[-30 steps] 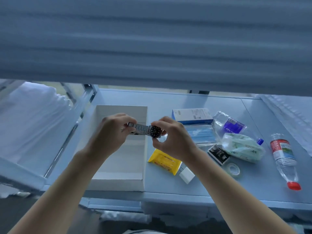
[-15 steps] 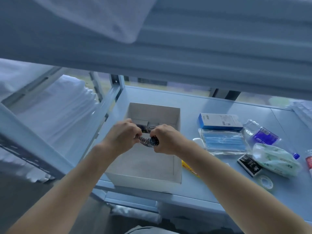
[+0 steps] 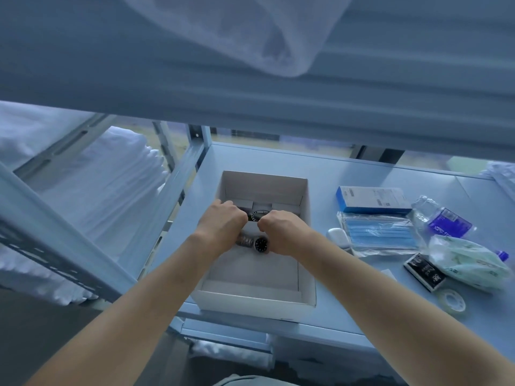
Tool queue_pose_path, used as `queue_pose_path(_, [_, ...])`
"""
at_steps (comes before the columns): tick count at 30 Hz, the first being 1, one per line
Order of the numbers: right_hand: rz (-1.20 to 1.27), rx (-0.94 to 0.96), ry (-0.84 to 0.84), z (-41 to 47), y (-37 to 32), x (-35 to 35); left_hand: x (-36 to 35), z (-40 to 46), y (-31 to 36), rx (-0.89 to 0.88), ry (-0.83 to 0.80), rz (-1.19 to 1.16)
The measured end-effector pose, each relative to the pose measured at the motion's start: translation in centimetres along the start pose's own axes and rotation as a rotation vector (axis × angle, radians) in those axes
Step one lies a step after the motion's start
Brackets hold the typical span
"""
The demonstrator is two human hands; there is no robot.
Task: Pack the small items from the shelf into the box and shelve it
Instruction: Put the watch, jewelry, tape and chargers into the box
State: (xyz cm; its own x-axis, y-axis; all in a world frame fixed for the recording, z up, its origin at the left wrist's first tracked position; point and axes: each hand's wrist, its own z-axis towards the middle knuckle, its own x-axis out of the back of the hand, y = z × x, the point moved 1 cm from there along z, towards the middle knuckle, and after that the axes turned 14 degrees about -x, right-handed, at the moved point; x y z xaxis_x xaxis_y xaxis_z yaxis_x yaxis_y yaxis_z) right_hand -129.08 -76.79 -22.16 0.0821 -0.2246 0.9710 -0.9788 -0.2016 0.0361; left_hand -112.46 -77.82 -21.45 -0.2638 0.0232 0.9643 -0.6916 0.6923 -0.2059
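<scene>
An open white box (image 3: 251, 301) stands on the pale blue shelf (image 3: 362, 316). Both my hands reach down into it. My left hand (image 3: 223, 225) and my right hand (image 3: 281, 232) are curled, knuckles up, round the ends of a metal-band watch (image 3: 261, 243) with a black dial, which sits low near the box floor. My fingertips are hidden under the hands. A second watch (image 3: 257, 215) lies at the back of the box, just beyond my knuckles.
To the right of the box lie a white case (image 3: 338, 236), a blue-and-white carton (image 3: 373, 199), a mask pack (image 3: 379, 232), a purple-label bottle (image 3: 443, 221), green wipes (image 3: 468, 263), a black packet (image 3: 425, 271) and a tape roll (image 3: 452, 300). Folded white towels (image 3: 97, 190) fill the left bay. An upper shelf (image 3: 250, 93) hangs close overhead.
Both hands have carried the watch from above the box's right rim down into the box. The view has shifted left and closer to the box.
</scene>
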Motion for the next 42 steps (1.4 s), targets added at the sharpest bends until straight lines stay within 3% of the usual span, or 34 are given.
queue_pose_path(7, [0.062, -0.012, 0.064, -0.6, 1.1, 0.3, -0.6, 0.2, 0.0, -0.006, 0.033, 0.001])
queue_pose_path(17, [0.241, 0.090, 0.237, -4.7, 4.4, 1.4, 0.3, -0.4, 1.1, 0.042, 0.184, -0.230])
queue_pose_path(26, [0.418, 0.031, 0.408, -9.4, 10.5, 0.1, 5.7, 3.4, 6.7, -0.073, 0.403, -0.275])
queue_pose_path(34, [0.524, -0.147, 0.386, -13.9, 17.8, -2.4, 8.6, 7.1, 12.8, -0.124, 0.491, -0.316])
queue_pose_path(42, [0.514, -0.243, 0.228, -17.7, 23.4, -6.8, 7.8, 8.9, 21.1, -0.303, 0.326, -0.372])
